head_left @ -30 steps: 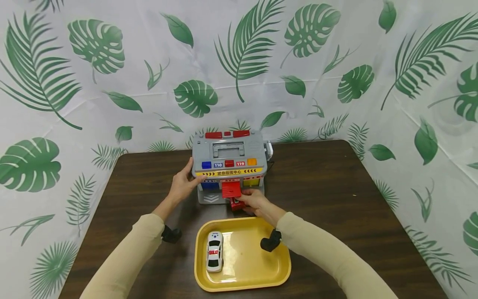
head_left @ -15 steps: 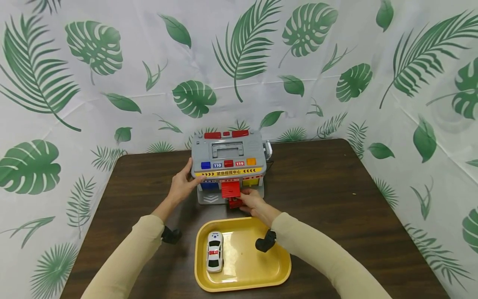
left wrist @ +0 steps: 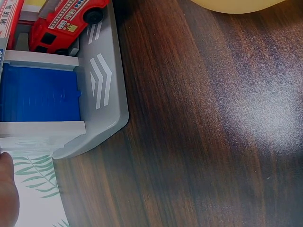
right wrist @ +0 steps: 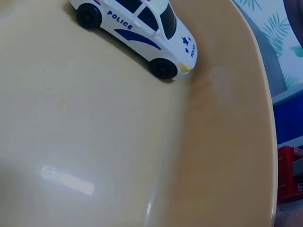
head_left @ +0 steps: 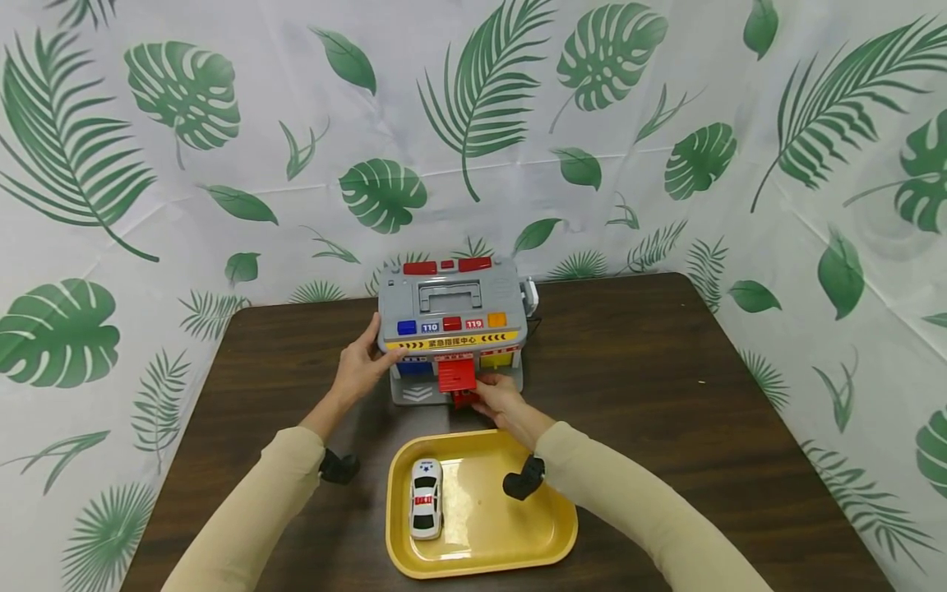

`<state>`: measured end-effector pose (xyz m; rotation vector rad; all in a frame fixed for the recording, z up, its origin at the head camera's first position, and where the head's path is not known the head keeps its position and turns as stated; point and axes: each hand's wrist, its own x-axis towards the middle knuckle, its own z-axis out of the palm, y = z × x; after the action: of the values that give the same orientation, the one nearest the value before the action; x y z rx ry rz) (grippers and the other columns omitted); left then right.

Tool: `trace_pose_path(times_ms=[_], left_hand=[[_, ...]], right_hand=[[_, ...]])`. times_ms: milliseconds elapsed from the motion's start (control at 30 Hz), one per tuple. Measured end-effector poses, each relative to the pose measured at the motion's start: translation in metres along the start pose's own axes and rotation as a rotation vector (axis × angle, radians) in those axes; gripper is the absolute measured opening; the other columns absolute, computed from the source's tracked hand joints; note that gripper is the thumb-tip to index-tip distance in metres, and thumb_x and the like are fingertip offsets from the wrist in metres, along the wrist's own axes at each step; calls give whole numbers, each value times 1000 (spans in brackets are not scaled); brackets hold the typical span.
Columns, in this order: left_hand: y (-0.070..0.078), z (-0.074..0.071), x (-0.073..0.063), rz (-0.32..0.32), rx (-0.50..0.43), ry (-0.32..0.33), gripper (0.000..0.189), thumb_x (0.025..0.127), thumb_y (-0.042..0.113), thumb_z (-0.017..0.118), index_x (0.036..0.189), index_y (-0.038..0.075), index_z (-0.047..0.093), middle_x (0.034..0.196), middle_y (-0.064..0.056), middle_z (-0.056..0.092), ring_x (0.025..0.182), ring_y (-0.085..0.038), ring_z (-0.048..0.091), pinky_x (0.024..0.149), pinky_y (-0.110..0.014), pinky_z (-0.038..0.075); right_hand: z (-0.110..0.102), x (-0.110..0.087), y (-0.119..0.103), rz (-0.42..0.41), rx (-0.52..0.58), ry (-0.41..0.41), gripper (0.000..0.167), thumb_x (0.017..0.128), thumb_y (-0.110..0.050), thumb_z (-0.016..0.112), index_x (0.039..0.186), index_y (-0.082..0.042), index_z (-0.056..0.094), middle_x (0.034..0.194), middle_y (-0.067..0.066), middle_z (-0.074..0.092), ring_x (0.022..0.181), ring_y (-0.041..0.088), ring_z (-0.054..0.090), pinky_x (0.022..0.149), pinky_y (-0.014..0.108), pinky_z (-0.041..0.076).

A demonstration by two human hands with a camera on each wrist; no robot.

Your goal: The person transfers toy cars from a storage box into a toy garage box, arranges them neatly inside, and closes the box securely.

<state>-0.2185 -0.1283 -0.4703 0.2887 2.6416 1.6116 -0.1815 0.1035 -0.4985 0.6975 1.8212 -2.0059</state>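
Observation:
A grey toy emergency station (head_left: 450, 298) stands at the back middle of the table. With straight fingers at its left side and the thumb along its front edge, my left hand (head_left: 357, 368) touches the station; part of it (left wrist: 7, 194) shows in the left wrist view. My right hand (head_left: 505, 401) holds a red toy fire truck (head_left: 462, 400) under the raised red door (head_left: 456, 375). In the left wrist view the fire truck (left wrist: 66, 24) lies at an angle, partly within the middle bay. Its far end is hidden in the head view. The blue door (left wrist: 40, 94) beside it is down.
A yellow tray (head_left: 510, 526) stands in front of the station, under my right wrist. A white toy police car (head_left: 425, 499) lies along its left side. A white part (head_left: 529, 296) juts from the station's right side. A leaf-print cloth (head_left: 281, 123) hangs behind the table.
The red fire truck has moved farther in under the raised door, and less of it shows. My right hand has shifted slightly left with it. The left hand stays on the station.

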Motion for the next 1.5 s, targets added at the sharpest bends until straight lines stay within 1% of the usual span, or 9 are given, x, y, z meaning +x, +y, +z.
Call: trace_pose_path(times_ms=[233,333,400,567,633,900,1000,1233,1500], left_hand=[[-1,1,0,4,12,2,85,87,27,67,151,7,14,149,-16,35,127,-28,47,98,-40,43],[0,0,-1,-1,14,2,85,87,27,67,151,8,14,149,-15,35,127,-28,47,99,-40,43],[1,0,-1,-3,15,0,85,87,27,67,151,9,13,149,-15,35,127,-28,47,99,-40,42],[2,0,-1,-3,10,2,86,87,28,67,151,7,14,148,-15,36,126,-28,48,99,-40,43],[1,0,-1,-4,6,2,86,87,28,67,151,7,14,148,-15,36,126,-28,48,99,-40,43],[1,-1,-1,4,1,1,85,87,26,67,151,7,14,148,-15,37,125,-27,49,98,-40,44],[1,0,-1,3,0,1,85,87,27,67,151,7,14,148,-15,36,125,-27,49,98,-39,44],[0,0,-1,-7,2,5,86,86,28,68,151,7,15,149,-15,36,126,-27,48,98,-39,44],[1,1,-1,-15,-8,1,86,87,28,67,151,8,14,149,-14,34,127,-26,47,98,-38,43]], right_hand=[[4,10,6,-32,36,43,40,94,-6,56,128,12,44,127,27,51,114,35,55,97,45,46],[-4,58,38,-97,71,5,42,90,-14,65,121,11,51,114,23,58,102,30,63,87,41,53],[-4,66,43,-109,79,14,42,88,-13,66,119,11,53,112,23,59,99,30,64,86,41,53],[12,-1,1,-58,60,103,37,91,-2,59,121,17,49,117,27,55,101,31,62,94,44,48],[11,-3,1,-70,67,98,38,90,-3,61,120,17,49,115,26,56,98,29,63,92,43,50],[-5,143,94,-195,139,68,48,82,-14,74,112,16,54,98,20,62,83,22,67,74,37,57],[-3,135,89,-197,152,80,49,80,-14,75,112,17,54,97,19,62,82,22,66,73,36,57],[15,22,14,-72,95,176,42,87,-3,65,121,17,50,116,27,58,97,28,62,92,44,50],[15,-4,2,-55,44,172,39,91,-7,60,121,17,51,121,27,55,97,28,61,91,41,51]])
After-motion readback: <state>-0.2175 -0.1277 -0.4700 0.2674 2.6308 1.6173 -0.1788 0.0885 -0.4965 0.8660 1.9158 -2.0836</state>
